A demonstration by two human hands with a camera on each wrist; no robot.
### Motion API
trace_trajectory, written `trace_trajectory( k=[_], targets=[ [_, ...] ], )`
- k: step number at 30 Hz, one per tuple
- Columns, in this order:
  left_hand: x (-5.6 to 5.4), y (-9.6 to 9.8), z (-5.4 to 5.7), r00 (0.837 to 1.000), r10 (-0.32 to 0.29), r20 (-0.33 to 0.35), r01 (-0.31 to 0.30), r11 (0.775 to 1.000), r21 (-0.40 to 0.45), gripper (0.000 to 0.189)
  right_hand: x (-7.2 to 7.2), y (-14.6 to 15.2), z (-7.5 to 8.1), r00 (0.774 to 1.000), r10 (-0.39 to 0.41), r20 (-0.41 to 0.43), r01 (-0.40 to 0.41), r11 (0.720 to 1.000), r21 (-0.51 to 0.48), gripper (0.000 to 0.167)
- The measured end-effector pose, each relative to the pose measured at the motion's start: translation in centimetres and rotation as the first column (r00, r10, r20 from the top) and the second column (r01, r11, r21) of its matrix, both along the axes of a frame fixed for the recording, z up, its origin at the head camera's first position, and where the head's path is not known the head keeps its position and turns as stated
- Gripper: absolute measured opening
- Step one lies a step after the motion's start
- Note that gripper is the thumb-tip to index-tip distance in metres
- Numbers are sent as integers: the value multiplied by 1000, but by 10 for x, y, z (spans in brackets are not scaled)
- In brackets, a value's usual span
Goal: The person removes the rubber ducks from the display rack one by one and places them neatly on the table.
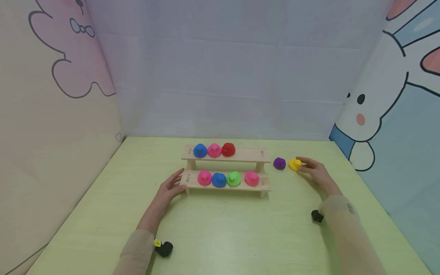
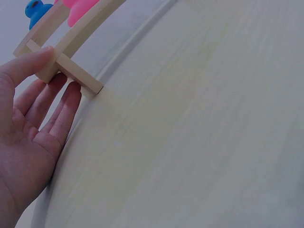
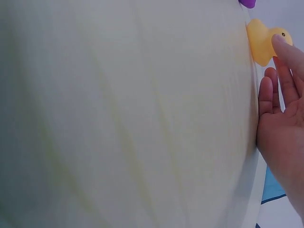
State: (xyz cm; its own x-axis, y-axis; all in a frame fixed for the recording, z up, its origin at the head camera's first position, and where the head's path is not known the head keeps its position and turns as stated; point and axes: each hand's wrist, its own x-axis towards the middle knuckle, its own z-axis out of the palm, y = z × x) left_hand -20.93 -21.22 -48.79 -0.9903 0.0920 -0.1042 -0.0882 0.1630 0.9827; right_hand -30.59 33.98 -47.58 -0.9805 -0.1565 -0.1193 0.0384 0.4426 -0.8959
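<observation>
A two-tier wooden rack (image 1: 225, 184) stands on the table, its upper shelf set behind the lower one. My left hand (image 1: 170, 186) holds the lower shelf's left end, thumb on top and fingers underneath in the left wrist view. To the right of the rack, my right hand (image 1: 317, 173) pinches a yellow rubber duck (image 1: 294, 164) by its head; the duck (image 3: 259, 42) sits at the table surface. Just left of it is a purple duck (image 1: 279, 163).
On the upper shelf sit blue (image 1: 200, 151), pink (image 1: 214, 150) and red (image 1: 228, 149) ducks at the left. The lower shelf bears pink (image 1: 204, 178), blue (image 1: 219, 180) and green (image 1: 233, 178) ducks, then a gap and another pink duck (image 1: 252, 178). A cloth wall (image 1: 227, 88) stands behind.
</observation>
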Motion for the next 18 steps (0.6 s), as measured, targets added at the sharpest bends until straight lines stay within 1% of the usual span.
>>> trace_trajectory(
  k=[13, 18],
  targets=[
    [0, 0, 0, 1000, -4, 2, 4, 1000, 8, 64, -3, 1, -2, 1000, -12, 14, 12, 1000, -12, 61],
    [1, 1, 1, 1000, -5, 3, 5, 1000, 13, 64, -2, -1, 1, 999, -18, 27, 19, 999, -36, 63]
  ],
)
